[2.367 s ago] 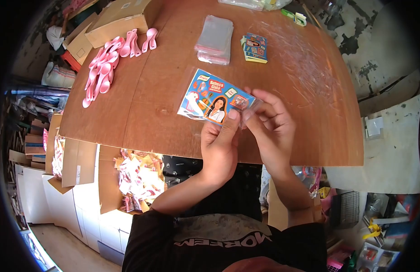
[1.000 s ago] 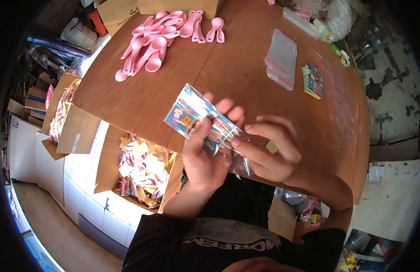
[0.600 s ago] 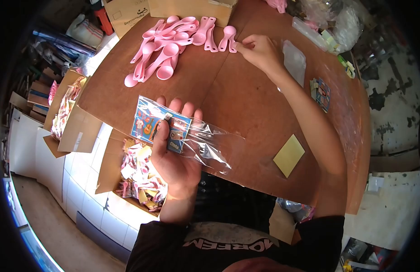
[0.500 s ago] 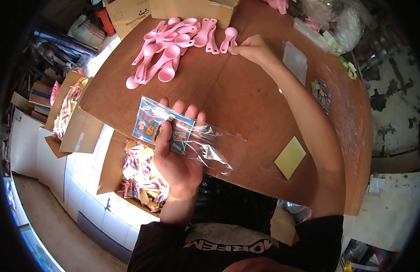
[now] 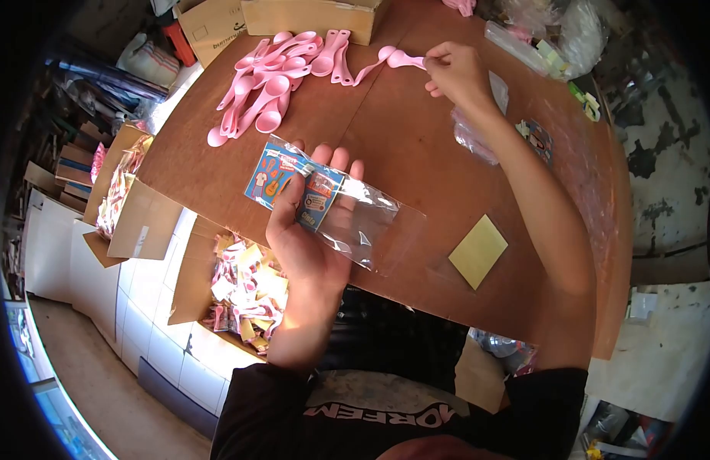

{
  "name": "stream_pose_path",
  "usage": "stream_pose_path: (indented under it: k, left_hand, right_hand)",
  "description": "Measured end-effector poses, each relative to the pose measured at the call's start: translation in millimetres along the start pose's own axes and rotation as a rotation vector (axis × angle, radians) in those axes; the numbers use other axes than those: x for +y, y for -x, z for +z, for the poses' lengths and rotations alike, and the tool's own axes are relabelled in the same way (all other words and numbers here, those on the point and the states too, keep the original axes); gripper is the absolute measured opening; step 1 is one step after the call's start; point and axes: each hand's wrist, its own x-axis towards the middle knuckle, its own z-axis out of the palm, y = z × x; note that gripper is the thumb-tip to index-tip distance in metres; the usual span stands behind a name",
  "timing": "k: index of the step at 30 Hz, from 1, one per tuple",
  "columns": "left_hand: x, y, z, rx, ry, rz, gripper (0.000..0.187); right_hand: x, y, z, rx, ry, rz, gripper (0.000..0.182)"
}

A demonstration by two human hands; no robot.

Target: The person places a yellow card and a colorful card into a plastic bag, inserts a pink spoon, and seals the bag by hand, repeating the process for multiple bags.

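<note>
My left hand (image 5: 309,238) is palm up above the table's near edge, with its thumb pressing on a clear plastic bag (image 5: 370,230). Inside the bag is a blue printed card (image 5: 274,180) with a guitar and a shirt pictured on it. Farther off, my right hand (image 5: 456,73) pinches the handle end of a pink measuring spoon (image 5: 403,59), whose bowl points left. Another pink spoon (image 5: 369,69) lies right beside it, their bowls overlapping in this view. To the left spreads a pile of pink spoons (image 5: 274,86).
A yellow card (image 5: 478,252) lies on the brown table (image 5: 401,165). Cardboard boxes (image 5: 309,19) stand at the back, near plastic wrap (image 5: 589,46) at the right. Below the table's left edge, an open carton (image 5: 187,280) contains packed bags (image 5: 243,284); another filled carton (image 5: 144,230) stands beyond.
My right hand has moved right, drawing a pink spoon with it; its bowl now points left. My left hand has shifted slightly up and right with the bag.
</note>
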Motion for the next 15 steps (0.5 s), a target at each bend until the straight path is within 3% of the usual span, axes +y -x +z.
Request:
stream_pose_path:
  k: [5,9,11,15]
  left_hand:
    - [-12.0,3.3,6.2,-0.019,0.061,-0.066,0.031]
    - [-25.0,6.2,11.4,-0.034,0.112,-0.133,0.022]
    - [-32.2,4.9,13.6,-0.007,0.125,-0.149,0.020]
    - [-46.8,4.5,13.4,-0.059,0.203,-0.206,0.022]
  right_hand:
    - [2.5,64.9,-59.8,0.106,-0.152,-0.172,0.016]
    - [-8.1,148.3,-109.2,0.144,-0.298,-0.131,0.014]
    - [-9.4,191.5,-128.6,0.161,-0.224,-0.089,0.013]
    - [-6.7,250.7,-154.6,0.151,0.087,-0.402,0.012]
